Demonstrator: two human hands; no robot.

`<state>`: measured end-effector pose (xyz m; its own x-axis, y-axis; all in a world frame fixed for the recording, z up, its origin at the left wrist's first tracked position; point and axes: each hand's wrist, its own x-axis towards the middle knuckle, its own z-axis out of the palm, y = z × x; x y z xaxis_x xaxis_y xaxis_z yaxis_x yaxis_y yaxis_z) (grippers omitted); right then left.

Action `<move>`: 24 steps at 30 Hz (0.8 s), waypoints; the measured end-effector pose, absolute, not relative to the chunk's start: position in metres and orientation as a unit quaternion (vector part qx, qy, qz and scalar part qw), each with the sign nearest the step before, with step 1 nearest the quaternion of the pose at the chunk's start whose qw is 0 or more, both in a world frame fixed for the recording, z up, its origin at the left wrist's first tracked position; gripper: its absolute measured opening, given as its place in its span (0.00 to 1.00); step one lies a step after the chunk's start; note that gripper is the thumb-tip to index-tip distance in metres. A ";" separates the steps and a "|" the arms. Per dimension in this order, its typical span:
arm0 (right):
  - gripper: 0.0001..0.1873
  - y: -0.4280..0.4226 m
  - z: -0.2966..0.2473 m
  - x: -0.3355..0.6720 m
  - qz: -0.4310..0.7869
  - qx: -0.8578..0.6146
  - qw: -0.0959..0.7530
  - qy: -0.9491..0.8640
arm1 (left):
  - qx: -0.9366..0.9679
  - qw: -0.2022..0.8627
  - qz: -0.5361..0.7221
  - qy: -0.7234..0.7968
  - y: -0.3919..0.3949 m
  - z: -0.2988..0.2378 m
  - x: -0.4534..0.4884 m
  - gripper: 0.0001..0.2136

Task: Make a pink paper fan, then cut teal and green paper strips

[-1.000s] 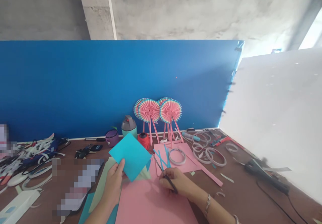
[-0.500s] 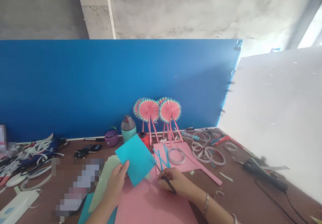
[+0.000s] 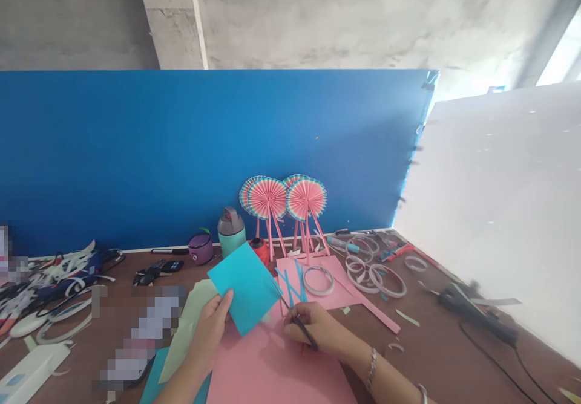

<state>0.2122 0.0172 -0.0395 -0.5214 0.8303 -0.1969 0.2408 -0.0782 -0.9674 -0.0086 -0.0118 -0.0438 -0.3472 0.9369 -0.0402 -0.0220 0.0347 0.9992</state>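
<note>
A square of turquoise paper [image 3: 247, 289] is tilted up in my left hand [image 3: 214, 319], pinched at its lower left edge between thumb and fingers. My right hand [image 3: 313, 329] grips dark-handled scissors [image 3: 302, 326], whose blades reach to the right corner of the paper. Whether the blades are parted is too small to tell. Under both hands lies a large pink sheet [image 3: 276, 368]. Beyond my right hand, thin blue paper strips [image 3: 290, 283] rest on another pink sheet [image 3: 342, 286], beside a roll of tape [image 3: 318, 281].
Round pink folded-paper fans [image 3: 307, 199] stand against the blue partition [image 3: 158, 150]. A teal flask [image 3: 232, 233] and a purple pot [image 3: 200, 248] are to their left. More tape rolls [image 3: 388, 280] and a black corded tool [image 3: 476, 313] lie right. Pale green sheets [image 3: 190, 313] lie left.
Hands, turquoise paper and scissors hold almost the same position. The whole view has shifted very slightly.
</note>
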 end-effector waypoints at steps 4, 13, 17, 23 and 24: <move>0.13 0.018 -0.041 0.213 0.606 -0.417 0.248 -0.631 | 0.385 0.463 0.565 0.564 -0.011 -0.046 -0.010 0.19; 0.11 0.019 -0.043 0.213 0.597 -0.420 0.242 -0.639 | 0.374 0.448 0.566 0.583 -0.013 -0.039 -0.008 0.21; 0.10 0.020 -0.044 0.213 0.593 -0.421 0.241 -0.643 | 0.370 0.442 0.572 0.583 -0.012 -0.040 -0.007 0.21; 0.11 0.021 -0.047 0.213 0.596 -0.419 0.242 -0.641 | 0.369 0.447 0.575 0.578 -0.011 -0.042 -0.008 0.21; 0.11 0.021 -0.047 0.213 0.596 -0.418 0.243 -0.641 | 0.368 0.447 0.574 0.579 -0.011 -0.042 -0.008 0.21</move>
